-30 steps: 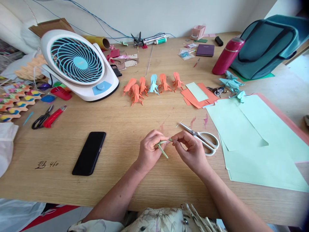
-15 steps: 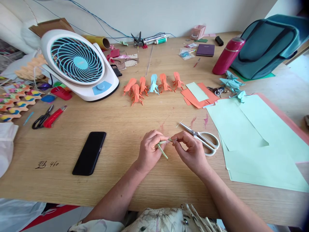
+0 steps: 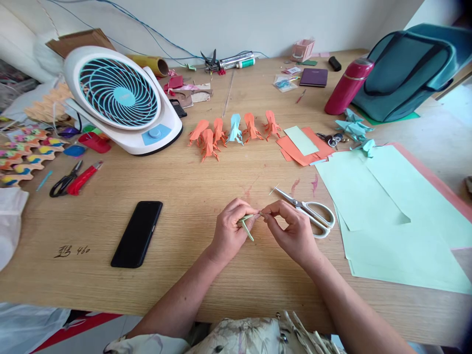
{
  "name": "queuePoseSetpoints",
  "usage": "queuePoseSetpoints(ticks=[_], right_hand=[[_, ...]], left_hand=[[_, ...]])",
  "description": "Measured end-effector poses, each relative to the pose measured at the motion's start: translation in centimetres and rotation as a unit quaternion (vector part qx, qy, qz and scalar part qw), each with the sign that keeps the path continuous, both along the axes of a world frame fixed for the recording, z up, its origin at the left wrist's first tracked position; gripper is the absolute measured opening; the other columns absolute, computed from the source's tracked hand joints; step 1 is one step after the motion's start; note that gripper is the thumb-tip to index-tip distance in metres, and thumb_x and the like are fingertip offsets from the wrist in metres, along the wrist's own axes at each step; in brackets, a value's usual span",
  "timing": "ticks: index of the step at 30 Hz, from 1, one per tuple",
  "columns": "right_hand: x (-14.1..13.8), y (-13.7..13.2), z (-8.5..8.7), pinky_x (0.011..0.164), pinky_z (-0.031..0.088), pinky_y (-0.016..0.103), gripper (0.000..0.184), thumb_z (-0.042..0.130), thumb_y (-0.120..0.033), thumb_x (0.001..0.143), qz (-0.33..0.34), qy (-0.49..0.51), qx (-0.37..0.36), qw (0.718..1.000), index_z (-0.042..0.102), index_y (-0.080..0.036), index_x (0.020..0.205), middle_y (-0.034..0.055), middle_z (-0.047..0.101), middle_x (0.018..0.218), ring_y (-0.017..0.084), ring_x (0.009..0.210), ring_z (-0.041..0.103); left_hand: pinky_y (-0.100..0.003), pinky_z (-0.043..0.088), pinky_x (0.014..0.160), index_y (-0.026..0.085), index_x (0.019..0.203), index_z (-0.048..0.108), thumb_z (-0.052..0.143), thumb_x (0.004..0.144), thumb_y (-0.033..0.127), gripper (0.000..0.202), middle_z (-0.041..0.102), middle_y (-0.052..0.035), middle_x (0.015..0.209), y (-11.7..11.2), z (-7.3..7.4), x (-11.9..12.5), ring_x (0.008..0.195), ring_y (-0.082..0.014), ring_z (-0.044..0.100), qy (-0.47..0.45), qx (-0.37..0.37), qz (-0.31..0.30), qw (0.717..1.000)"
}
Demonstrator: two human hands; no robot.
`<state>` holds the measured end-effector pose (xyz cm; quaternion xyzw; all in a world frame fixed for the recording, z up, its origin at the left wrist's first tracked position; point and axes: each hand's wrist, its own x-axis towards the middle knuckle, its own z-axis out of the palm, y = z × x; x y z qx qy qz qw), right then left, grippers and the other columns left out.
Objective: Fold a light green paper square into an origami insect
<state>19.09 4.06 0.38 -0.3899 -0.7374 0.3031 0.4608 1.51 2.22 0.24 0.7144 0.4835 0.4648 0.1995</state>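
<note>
A small piece of folded light-green paper [image 3: 248,230] is held between my two hands, one thin strip of it pointing down toward me. My left hand [image 3: 233,227] is closed around its body, which hides most of the folds. With thumb and forefinger, my right hand [image 3: 289,227] pinches the narrow tip on the right side. White-handled scissors [image 3: 316,214] lie just beyond and beside my right hand, blades toward the upper left. Farther back stand several orange folded paper insects [image 3: 208,144] and one light-blue paper insect [image 3: 235,129].
At left are a black phone [image 3: 136,234], a red cutter [image 3: 84,178], black scissors [image 3: 65,180] and a fan [image 3: 121,98]. Large light-green sheets [image 3: 398,250] cover the right side. Behind them stand a magenta bottle [image 3: 348,86] and a teal bag [image 3: 409,73]; orange paper [image 3: 295,151] lies mid-right.
The loose green strip has swung slightly left and shifts a little under my fingers. Both hands keep nearly the same place and the same grip.
</note>
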Motion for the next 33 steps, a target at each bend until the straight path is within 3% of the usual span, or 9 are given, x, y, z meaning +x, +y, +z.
queuePoseSetpoints(ticks=[4, 11, 23, 33], right_hand=[[0.11, 0.11, -0.09, 0.070, 0.053, 0.026, 0.011, 0.061, -0.012, 0.094, -0.001, 0.012, -0.029, 1.000, 0.065, -0.021, 0.089, -0.0013, 0.069, 0.081, 0.012, 0.074, 0.065], [0.26, 0.18, -0.14, 0.075, 0.055, 0.027, 0.013, 0.062, -0.011, 0.091, 0.036, 0.027, -0.077, 0.996, 0.069, -0.021, 0.097, -0.0004, 0.073, 0.086, 0.013, 0.079, 0.069], [0.44, 0.49, 0.17, 0.074, 0.052, 0.024, 0.018, 0.059, -0.005, 0.091, 0.053, 0.011, -0.029, 0.998, 0.067, -0.021, 0.093, -0.0016, 0.069, 0.082, 0.011, 0.076, 0.065], [0.75, 0.69, -0.01, 0.075, 0.051, 0.027, 0.019, 0.056, -0.005, 0.093, 0.060, -0.003, 0.008, 0.998, 0.063, -0.022, 0.093, 0.0004, 0.067, 0.086, 0.014, 0.079, 0.063]], left_hand=[[-0.022, 0.050, 0.073, 0.017, 0.101, 0.075, 0.071, 0.091, 0.015, 0.011, 0.068, -0.0044, 0.090, 0.12, -0.11, 0.15, 0.082, -0.0126, 0.066, -0.044, -0.011, -0.007, 0.999], [-0.019, 0.046, 0.063, 0.016, 0.087, 0.074, 0.074, 0.088, 0.015, 0.001, 0.065, -0.0014, 0.078, 0.32, -0.23, -0.20, 0.070, -0.0100, 0.062, -0.051, -0.007, 0.004, 0.999], [-0.022, 0.044, 0.065, 0.018, 0.087, 0.076, 0.072, 0.092, 0.029, 0.012, 0.063, -0.0010, 0.078, 0.46, -0.15, -0.36, 0.071, -0.0114, 0.059, -0.073, -0.083, -0.017, 0.994], [-0.022, 0.043, 0.063, 0.019, 0.090, 0.078, 0.074, 0.090, 0.033, 0.014, 0.063, -0.0011, 0.077, 0.43, 0.00, -0.29, 0.069, -0.0112, 0.058, -0.106, -0.082, -0.030, 0.991]])
